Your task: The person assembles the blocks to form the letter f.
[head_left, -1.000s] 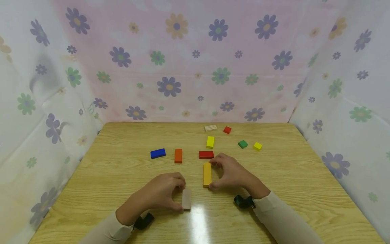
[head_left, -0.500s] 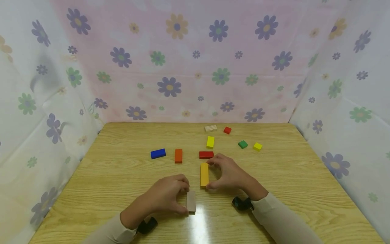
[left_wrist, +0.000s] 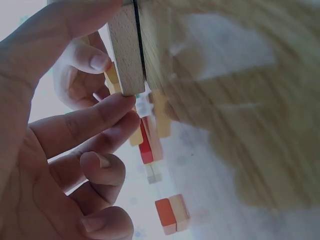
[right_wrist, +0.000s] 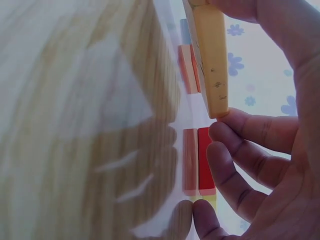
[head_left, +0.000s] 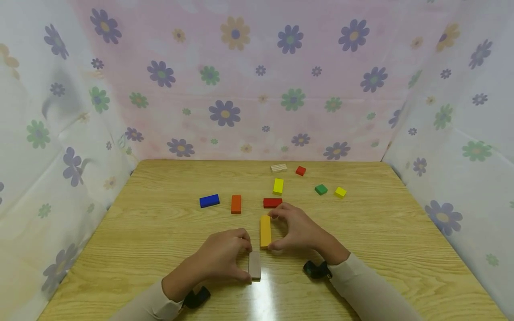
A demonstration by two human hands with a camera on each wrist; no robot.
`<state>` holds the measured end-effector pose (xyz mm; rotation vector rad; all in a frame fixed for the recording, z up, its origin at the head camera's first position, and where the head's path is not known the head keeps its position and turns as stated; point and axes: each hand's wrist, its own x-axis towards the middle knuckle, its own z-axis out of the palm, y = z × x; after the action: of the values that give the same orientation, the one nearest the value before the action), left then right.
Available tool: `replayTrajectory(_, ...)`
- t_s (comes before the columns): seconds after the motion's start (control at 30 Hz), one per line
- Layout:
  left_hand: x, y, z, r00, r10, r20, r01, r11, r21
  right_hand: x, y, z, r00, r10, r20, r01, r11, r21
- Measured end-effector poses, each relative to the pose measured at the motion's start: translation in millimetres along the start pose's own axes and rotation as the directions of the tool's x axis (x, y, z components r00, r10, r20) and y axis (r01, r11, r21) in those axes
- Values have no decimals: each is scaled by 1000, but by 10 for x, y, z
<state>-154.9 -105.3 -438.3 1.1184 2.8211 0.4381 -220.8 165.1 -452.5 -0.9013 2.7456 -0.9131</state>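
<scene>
My left hand [head_left: 222,254] pinches a plain wooden block [head_left: 254,266] by its two ends, thumb at the near end and fingers at the far end. In the left wrist view this block [left_wrist: 126,52] lies along the tabletop, its pale grain showing. My right hand [head_left: 299,229] likewise holds a yellow-orange block [head_left: 265,232] between thumb and fingertips. Small dark marks show on the side of that yellow-orange block [right_wrist: 212,65] in the right wrist view. From the head view, the wooden block sits nearer the body, just below and left of the yellow-orange one.
Beyond the right hand lies a red block [head_left: 273,203]. An orange block [head_left: 236,204] and a blue block [head_left: 209,201] are to the left. Farther back are a yellow block [head_left: 278,187], a striped wooden piece [head_left: 279,168], and small red [head_left: 300,170], green [head_left: 321,189] and yellow [head_left: 340,192] pieces.
The yellow-orange block has moved left with my right hand. My left hand has brought the wooden block right, so the two blocks are closer together sideways. The other blocks stay put.
</scene>
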Motion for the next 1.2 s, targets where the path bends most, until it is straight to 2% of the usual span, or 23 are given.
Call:
replayTrajectory(0.73,66,130,-34,997,-71,18,72,997,-40,12,-100,7,999,-9,35,10,999,-41)
replayTrajectory(0.97,81,166,-40,993,-116,30,117,992,-56,37,-112,25,998,19,53,-15,997,-71)
replayTrajectory(1.2,97,199,-47,991,-126,33,128,989,-72,56,-135,16,995,55,82,-49,996,-75)
